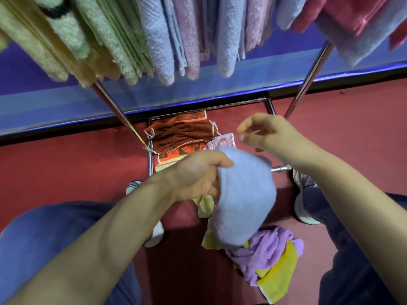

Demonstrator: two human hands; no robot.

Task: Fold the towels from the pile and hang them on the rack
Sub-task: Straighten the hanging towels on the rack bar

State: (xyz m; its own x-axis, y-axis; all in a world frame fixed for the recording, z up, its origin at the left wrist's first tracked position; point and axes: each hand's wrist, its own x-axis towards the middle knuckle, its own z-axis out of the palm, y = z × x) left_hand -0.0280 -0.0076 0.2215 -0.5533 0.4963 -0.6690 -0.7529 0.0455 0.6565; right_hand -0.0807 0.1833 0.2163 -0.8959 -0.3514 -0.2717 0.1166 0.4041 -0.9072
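Note:
My left hand (198, 175) grips the upper edge of a light blue towel (244, 194), which hangs down in front of me over the floor. My right hand (266, 133) hovers just above and to the right of the towel, fingers loosely curled and holding nothing. Below the towel lies the pile (266, 256) of purple and yellow towels on the red floor. The rack (308, 75) stands ahead, its slanted metal legs framing my hands, with several folded towels (158, 38) in green, blue, pink and red hanging across the top.
Orange and brown patterned cloths (182, 133) lie on the floor inside the rack's base frame (152, 164). My knees in blue trousers and white shoes (305, 208) flank the pile. A blue-purple wall runs behind the rack.

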